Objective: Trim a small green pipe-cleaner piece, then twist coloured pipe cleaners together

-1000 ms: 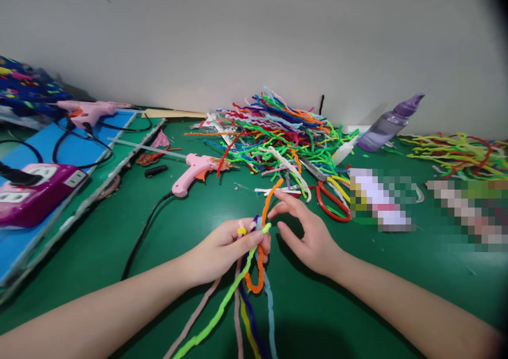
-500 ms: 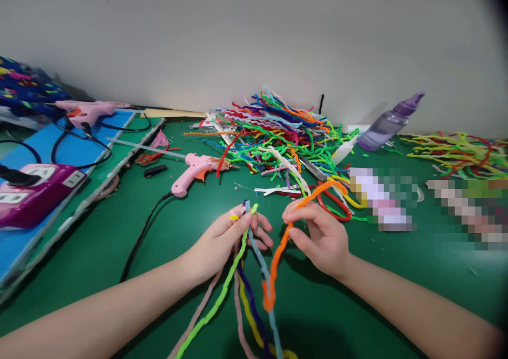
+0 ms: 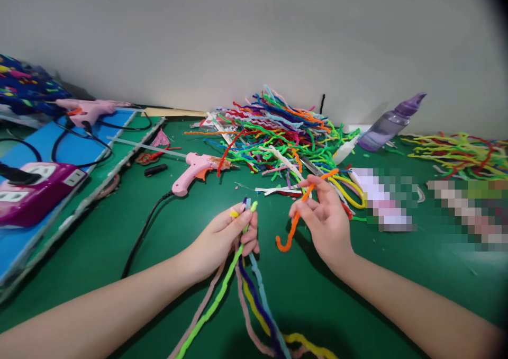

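Observation:
My left hand [image 3: 228,232] pinches a bunch of pipe cleaners near their top ends. Among them are a lime green pipe cleaner [image 3: 218,306], a light blue one [image 3: 260,282], a dark blue one [image 3: 257,301], a yellow one [image 3: 251,297] and pinkish ones, which hang down past the lower frame edge. To the right, my right hand [image 3: 323,221] grips an orange pipe cleaner [image 3: 295,224] between thumb and fingers. Its lower end curls into a hook, and its upper end points up to the right. The orange piece is apart from the bunch.
A big pile of pipe cleaners [image 3: 278,126] lies at the back. A pink glue gun [image 3: 192,171] rests at the left, its cord running forward. Farther left are a second glue gun [image 3: 91,110] and a purple power strip [image 3: 43,197]. Scissors and a purple bottle [image 3: 384,128] stand right of the pile.
My right hand has shifted slightly right with the orange pipe cleaner, whose hooked end has come up and away from the light blue one. My left fingers have closed in around the bunch.

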The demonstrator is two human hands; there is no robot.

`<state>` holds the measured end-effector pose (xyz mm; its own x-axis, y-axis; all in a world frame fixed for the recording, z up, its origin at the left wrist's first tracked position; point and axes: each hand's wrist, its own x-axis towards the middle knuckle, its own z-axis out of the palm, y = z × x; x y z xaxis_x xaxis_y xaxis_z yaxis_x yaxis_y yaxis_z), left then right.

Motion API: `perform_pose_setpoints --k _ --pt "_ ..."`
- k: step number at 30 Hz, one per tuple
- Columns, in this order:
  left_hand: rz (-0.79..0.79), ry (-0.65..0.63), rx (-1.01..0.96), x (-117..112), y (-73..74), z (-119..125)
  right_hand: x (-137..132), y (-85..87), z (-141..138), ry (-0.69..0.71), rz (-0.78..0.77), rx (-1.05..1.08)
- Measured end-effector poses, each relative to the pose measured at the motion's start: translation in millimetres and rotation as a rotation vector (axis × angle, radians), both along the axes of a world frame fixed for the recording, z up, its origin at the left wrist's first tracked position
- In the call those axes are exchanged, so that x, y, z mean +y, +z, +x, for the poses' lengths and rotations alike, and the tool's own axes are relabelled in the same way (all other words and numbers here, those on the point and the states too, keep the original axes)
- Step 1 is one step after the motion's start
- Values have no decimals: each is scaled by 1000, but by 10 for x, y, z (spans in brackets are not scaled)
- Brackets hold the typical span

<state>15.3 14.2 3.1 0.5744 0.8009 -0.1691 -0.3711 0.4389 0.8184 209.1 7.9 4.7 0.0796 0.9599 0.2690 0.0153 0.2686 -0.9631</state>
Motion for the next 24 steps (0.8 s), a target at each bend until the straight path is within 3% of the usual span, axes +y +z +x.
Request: perform_pose_setpoints --k 4,10,14,19,24 --pt "-31 2 -2 -12 2 4 34 2 -1 -81 39 11" --pt "-55 92 -45 16 12 3 -92 -2 -45 184 -95 16" --pt "-46 180 0 36 44 2 -145 -29 -29 309 -140 -102" --pt "6 175 107 18 65 -17 -147 -13 6 386 -182 -332" --pt "8 145 66 5 28 -27 -153 37 -13 507 -308 -415"
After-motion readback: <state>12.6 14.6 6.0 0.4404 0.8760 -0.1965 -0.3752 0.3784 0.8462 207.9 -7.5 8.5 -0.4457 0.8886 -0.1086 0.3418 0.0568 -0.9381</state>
